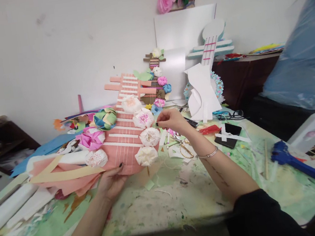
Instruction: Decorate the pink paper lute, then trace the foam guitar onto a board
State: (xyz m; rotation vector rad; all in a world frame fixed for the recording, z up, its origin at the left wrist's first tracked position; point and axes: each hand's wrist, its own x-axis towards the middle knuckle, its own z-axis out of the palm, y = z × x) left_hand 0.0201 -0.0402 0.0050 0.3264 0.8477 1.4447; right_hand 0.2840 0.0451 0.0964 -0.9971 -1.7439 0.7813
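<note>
My left hand [112,183] grips the lower end of a pink paper pipa model [117,153] and holds it tilted above the table. White strips and thin strings run along its front. Paper flowers line its edges: white ones such as this paper flower [150,137] on the right, a magenta one [91,138] and a green-blue one [105,118] on the left. My right hand [172,119] is raised just right of the model, beside the white flowers. Its thumb and fingertips are pinched together; whatever they hold is too small to make out.
Paper scraps and gold-handled scissors [186,151] lie beyond my right hand. A phone [228,135], glasses [235,115] and a blue glue gun [298,160] are on the right. A white paper instrument [203,92] stands behind. Pink paper [68,173] and white rolls [14,202] crowd the left.
</note>
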